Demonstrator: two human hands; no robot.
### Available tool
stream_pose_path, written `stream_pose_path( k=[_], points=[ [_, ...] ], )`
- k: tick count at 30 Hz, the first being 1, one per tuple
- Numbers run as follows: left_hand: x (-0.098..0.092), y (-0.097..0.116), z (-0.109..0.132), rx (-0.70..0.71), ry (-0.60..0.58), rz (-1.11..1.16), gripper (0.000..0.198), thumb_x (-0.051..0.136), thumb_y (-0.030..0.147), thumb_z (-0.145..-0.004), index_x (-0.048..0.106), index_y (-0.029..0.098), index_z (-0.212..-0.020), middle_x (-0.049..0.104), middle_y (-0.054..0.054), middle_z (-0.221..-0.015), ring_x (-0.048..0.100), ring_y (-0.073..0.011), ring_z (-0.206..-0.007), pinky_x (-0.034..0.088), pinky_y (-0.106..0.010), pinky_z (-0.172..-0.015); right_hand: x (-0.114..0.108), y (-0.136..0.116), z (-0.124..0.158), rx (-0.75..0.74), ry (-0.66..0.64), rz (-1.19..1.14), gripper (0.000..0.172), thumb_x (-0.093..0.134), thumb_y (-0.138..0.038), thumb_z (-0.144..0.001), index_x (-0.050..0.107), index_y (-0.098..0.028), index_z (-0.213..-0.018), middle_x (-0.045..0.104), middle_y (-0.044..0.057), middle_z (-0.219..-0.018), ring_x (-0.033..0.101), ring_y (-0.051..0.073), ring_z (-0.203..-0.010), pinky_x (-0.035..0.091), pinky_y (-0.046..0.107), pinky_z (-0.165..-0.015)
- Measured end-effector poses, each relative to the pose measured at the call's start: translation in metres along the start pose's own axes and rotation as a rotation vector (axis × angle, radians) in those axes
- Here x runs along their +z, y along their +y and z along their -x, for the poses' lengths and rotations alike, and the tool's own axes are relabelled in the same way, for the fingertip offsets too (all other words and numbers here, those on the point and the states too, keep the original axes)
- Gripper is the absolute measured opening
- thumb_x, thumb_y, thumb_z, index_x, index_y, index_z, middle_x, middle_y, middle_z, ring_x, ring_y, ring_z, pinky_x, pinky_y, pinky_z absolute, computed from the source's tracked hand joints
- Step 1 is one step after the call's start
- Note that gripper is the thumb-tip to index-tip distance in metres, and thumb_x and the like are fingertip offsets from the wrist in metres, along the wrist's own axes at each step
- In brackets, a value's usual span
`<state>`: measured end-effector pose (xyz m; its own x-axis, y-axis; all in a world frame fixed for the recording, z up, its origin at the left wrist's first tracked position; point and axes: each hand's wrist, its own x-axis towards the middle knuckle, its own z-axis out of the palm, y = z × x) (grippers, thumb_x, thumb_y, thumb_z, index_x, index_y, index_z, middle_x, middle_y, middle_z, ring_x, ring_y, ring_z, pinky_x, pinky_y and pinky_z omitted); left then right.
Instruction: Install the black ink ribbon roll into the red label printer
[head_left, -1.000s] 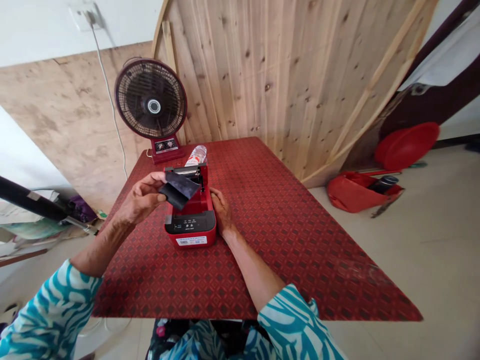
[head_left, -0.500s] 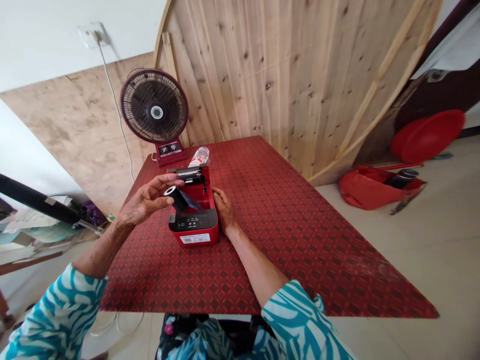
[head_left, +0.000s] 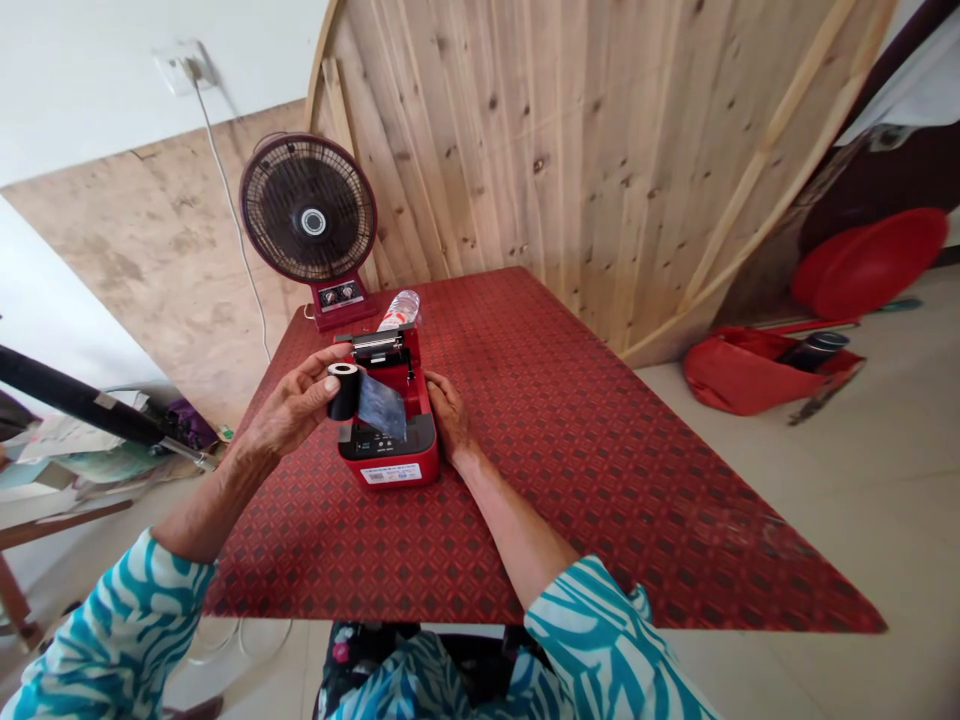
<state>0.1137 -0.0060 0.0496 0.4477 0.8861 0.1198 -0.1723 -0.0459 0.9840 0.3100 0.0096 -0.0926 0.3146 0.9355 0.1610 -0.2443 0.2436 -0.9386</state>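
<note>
A small red and black label printer (head_left: 388, 462) sits on the patterned red table (head_left: 570, 500) with its lid (head_left: 377, 347) raised. My left hand (head_left: 300, 400) grips a black ribbon roll (head_left: 343, 395) between thumb and fingers, above the printer's left side. A dark translucent strip (head_left: 382, 408) trails from the roll to the right, over the printer's opening. My right hand (head_left: 450, 412) rests against the printer's right side, its fingers curled round the red casing.
Behind the printer lies a clear plastic bottle (head_left: 400, 310). A dark red fan (head_left: 313, 222) stands at the table's far left corner, before a wooden panel (head_left: 540, 150). On the floor at right are a red bag (head_left: 724, 375) and a red basin (head_left: 870, 265).
The ribbon roll in my left hand has turned more upright and shifted slightly left. Its loose strip now spreads wider over the printer. My right hand has kept its place.
</note>
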Motion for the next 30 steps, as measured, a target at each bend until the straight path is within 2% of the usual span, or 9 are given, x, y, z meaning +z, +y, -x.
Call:
stream_pose_path(
  k=[2, 4, 8, 11, 15, 18, 20, 25, 30],
  points=[
    [0.0, 0.001, -0.004, 0.016, 0.032, -0.126, 0.041, 0.082, 0.033, -0.066, 0.067, 0.018, -0.101, 0.072, -0.003, -0.089, 0.065, -0.0118, -0.07, 0.051, -0.02, -0.062, 0.0, -0.001, 0.0, 0.0, 0.003, -0.001, 0.032, 0.052, -0.043, -0.08, 0.067, -0.026, -0.103, 0.07, 0.0, -0.109, 0.06, 0.021, -0.108, 0.042, 0.039, -0.101],
    [0.002, 0.001, -0.009, -0.011, 0.013, -0.307, 0.036, 0.081, 0.034, -0.066, 0.068, 0.016, -0.094, 0.072, -0.003, -0.087, 0.063, -0.0116, -0.068, 0.05, -0.021, -0.062, 0.0, -0.002, 0.001, 0.003, 0.002, -0.003, 0.033, 0.052, -0.044, -0.08, 0.067, -0.026, -0.104, 0.07, 0.0, -0.109, 0.06, 0.021, -0.108, 0.043, 0.039, -0.101],
    [0.011, -0.002, -0.024, -0.004, -0.086, -0.727, 0.039, 0.073, 0.041, -0.073, 0.068, 0.015, -0.103, 0.072, -0.006, -0.091, 0.064, -0.0177, -0.078, 0.051, -0.029, -0.071, 0.001, -0.006, 0.003, 0.007, 0.0, 0.015, 0.035, 0.052, -0.045, -0.081, 0.067, -0.026, -0.105, 0.07, 0.001, -0.11, 0.061, 0.021, -0.107, 0.044, 0.039, -0.099],
    [0.016, -0.004, -0.036, 0.024, -0.121, -0.964, 0.036, 0.066, 0.043, -0.077, 0.071, 0.017, -0.102, 0.072, -0.005, -0.087, 0.064, -0.019, -0.077, 0.05, -0.029, -0.069, 0.001, -0.007, 0.003, 0.004, -0.006, 0.024, 0.035, 0.051, -0.045, -0.081, 0.067, -0.025, -0.105, 0.07, 0.002, -0.11, 0.061, 0.022, -0.107, 0.043, 0.039, -0.099],
    [0.015, -0.006, -0.05, -0.05, -0.209, -0.917, 0.036, 0.059, 0.047, -0.081, 0.072, 0.017, -0.096, 0.071, -0.003, -0.081, 0.063, -0.0177, -0.073, 0.049, -0.028, -0.065, 0.0, -0.003, 0.001, -0.034, -0.008, 0.015, 0.034, 0.051, -0.044, -0.081, 0.067, -0.025, -0.104, 0.069, 0.002, -0.111, 0.059, 0.021, -0.109, 0.041, 0.039, -0.102],
    [0.011, -0.014, -0.054, -0.118, -0.249, -0.818, 0.039, 0.063, 0.047, -0.076, 0.071, 0.017, -0.099, 0.072, -0.003, -0.082, 0.063, -0.0177, -0.072, 0.049, -0.029, -0.066, 0.0, 0.001, -0.001, -0.029, -0.01, 0.017, 0.033, 0.051, -0.043, -0.082, 0.067, -0.026, -0.106, 0.069, 0.001, -0.111, 0.059, 0.021, -0.11, 0.041, 0.039, -0.102],
    [0.009, -0.022, -0.056, -0.108, -0.24, -0.822, 0.039, 0.068, 0.044, -0.072, 0.071, 0.017, -0.1, 0.072, -0.005, -0.085, 0.064, -0.0186, -0.074, 0.05, -0.03, -0.066, 0.0, 0.003, -0.001, -0.03, -0.015, 0.014, 0.032, 0.05, -0.042, -0.082, 0.067, -0.027, -0.106, 0.069, 0.0, -0.111, 0.058, 0.02, -0.11, 0.041, 0.039, -0.102],
    [0.011, -0.031, -0.057, -0.034, -0.257, -1.018, 0.029, 0.07, 0.034, -0.07, 0.071, 0.021, -0.096, 0.073, -0.004, -0.088, 0.067, -0.0205, -0.083, 0.051, -0.032, -0.076, 0.0, 0.002, -0.001, -0.026, -0.015, 0.023, 0.033, 0.049, -0.041, -0.083, 0.067, -0.027, -0.106, 0.069, 0.001, -0.112, 0.058, 0.02, -0.11, 0.04, 0.039, -0.103],
    [0.022, -0.03, -0.061, -0.045, -0.345, -1.281, 0.021, 0.07, 0.026, -0.07, 0.07, 0.022, -0.091, 0.073, -0.002, -0.088, 0.067, -0.0213, -0.085, 0.049, -0.029, -0.075, 0.001, 0.002, -0.001, -0.017, -0.008, 0.002, 0.033, 0.051, -0.042, -0.081, 0.067, -0.026, -0.105, 0.069, 0.001, -0.111, 0.058, 0.02, -0.112, 0.041, 0.039, -0.103]
  ],
)
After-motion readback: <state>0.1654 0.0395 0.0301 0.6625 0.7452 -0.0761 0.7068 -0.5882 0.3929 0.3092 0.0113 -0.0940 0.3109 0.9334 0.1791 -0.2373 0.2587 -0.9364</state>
